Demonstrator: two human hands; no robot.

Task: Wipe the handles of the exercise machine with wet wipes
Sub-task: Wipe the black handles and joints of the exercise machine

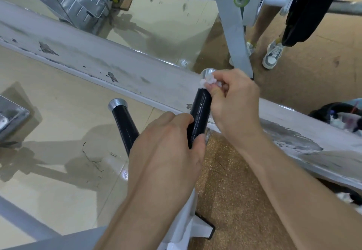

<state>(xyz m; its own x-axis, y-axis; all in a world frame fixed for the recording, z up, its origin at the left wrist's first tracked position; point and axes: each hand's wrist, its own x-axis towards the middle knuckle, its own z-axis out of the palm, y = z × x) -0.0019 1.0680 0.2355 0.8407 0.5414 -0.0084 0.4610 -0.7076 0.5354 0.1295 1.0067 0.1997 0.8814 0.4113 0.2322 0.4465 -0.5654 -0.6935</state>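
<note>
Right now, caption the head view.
Left hand grips a black machine handle while the right hand pinches a wet wipe at its upper end.

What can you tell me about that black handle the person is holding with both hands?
The handle is a black cylinder, seemingly rubber or foam, with a faint seam along its length and a shiny metal end cap at the far tip. It tilts up and away from the camera, in front of a scuffed white beam. The left hand grips its lower part. The right hand pinches a small crumpled wet wipe against its upper end, just below the cap.
</note>
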